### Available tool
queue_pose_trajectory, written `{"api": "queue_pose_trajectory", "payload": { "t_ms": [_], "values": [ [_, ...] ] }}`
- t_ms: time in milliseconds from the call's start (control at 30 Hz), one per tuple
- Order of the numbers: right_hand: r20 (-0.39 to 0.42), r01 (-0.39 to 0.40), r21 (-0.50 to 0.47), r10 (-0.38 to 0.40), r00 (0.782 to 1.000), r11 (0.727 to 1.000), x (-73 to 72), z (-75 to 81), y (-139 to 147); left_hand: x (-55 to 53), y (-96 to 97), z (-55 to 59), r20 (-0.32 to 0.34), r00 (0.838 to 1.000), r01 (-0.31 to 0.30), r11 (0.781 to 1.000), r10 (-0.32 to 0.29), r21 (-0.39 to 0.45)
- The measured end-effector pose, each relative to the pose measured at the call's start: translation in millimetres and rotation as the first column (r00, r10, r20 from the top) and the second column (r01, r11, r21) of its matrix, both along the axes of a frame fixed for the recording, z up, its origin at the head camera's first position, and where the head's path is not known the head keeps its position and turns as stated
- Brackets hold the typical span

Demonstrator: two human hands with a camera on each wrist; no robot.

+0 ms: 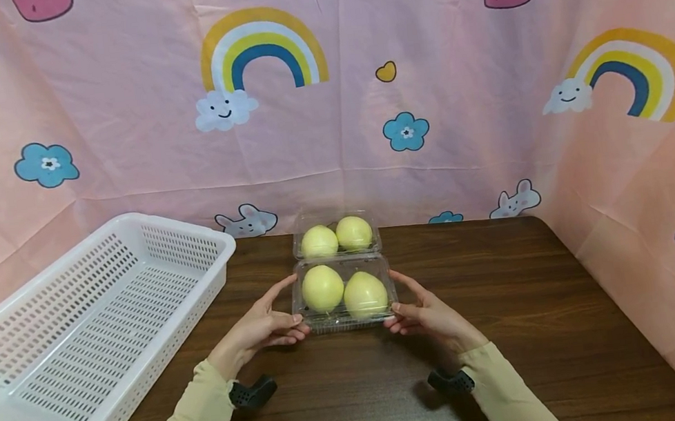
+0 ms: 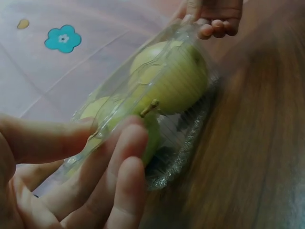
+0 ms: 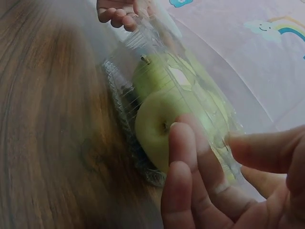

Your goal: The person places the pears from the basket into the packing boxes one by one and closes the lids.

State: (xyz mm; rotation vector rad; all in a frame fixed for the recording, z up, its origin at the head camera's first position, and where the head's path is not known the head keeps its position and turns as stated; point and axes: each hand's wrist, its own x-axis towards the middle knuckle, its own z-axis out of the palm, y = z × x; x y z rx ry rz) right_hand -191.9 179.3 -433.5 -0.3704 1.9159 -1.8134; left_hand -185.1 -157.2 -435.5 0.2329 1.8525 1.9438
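Observation:
A clear plastic clamshell box [image 1: 338,323] sits at the middle of the scene with two round, yellow-green pears [image 1: 323,288] inside. At its left end, my left hand [image 1: 263,326] pinches the rim between thumb and fingers, with the index finger stretched along the side. My right hand [image 1: 426,315] grips the opposite end in the same way. In the left wrist view, the thumb and fingers [image 2: 125,167] meet at the box's seam. The right wrist view has the right thumb [image 3: 262,149] on the plastic edge and a pear [image 3: 159,126] showing through the wall.
Right behind stands a second clear box [image 1: 334,219] with two more pears [image 1: 354,233]. A long white perforated basket [image 1: 199,309] occupies the left side of the dark wooden table [image 1: 498,303]. Pink patterned cloth [image 1: 458,113] walls the back and sides.

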Motion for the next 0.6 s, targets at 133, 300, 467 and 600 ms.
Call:
{"api": "queue_pose_trajectory", "payload": {
  "t_ms": [133, 300, 467, 600],
  "values": [
    [-0.053, 0.024, 0.044, -0.022, 0.998, 0.999, 2.7, -0.1, 0, 6.4, 3.1, 1.6, -0.115, 0.992, -0.062, 0.993, 0.05, -0.105],
    [-0.137, 0.085, 0.125, -0.068, 0.988, 0.989, 7.0, 2.7, 0, 17.1, 10.6, 6.2, -0.364, 0.926, -0.231, 0.911, 0.099, -0.342],
    [-0.262, 0.116, 0.184, -0.065, 0.963, 0.976, 7.0, 6.0, 4, 25.6, 14.0, 14.3, -0.607, 0.795, -0.41, 0.75, 0.014, -0.52],
    [-0.324, 0.167, 0.286, -0.069, 0.943, 0.944, 6.8, 6.6, 7, 29.4, 14.4, 18.3, -0.676, 0.736, -0.499, 0.648, -0.032, -0.575]
  ]
}}
